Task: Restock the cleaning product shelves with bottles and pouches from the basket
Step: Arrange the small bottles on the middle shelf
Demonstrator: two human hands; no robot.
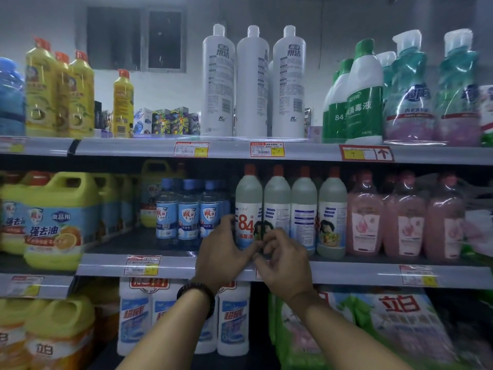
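Since the 84 bottle (248, 198) on the middle shelf (186, 266) looks full, stiff and slick, we would take it low on the body, where our left hand (224, 252) wraps it; our right hand (284, 260) curls at its front, grip unclear.

A single head-worn wide-angle camera faces the shelves (120, 146) squarely, close in. The middle shelf (346, 273) lies just below the view's centre.

Bare forearms (165, 340), a dark beaded bracelet (209, 295) around the left wrist.
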